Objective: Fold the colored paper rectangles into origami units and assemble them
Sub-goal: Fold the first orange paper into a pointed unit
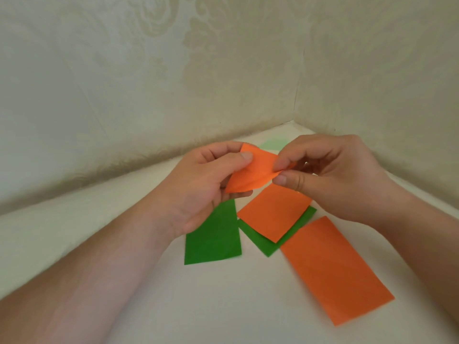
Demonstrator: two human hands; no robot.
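A curved orange paper piece (255,171) is held in the air between both hands. My left hand (206,184) pinches its left end with thumb on top. My right hand (330,175) pinches its right edge between thumb and forefinger. Below on the white surface lie an orange rectangle (273,214) overlapping a green rectangle (265,244), a second green rectangle (214,239) partly under my left hand, and a large orange rectangle (332,269) at the right.
The white surface (223,306) sits in a corner between two pale patterned walls (173,83). A faint light-green patch (273,143) shows behind the hands near the corner.
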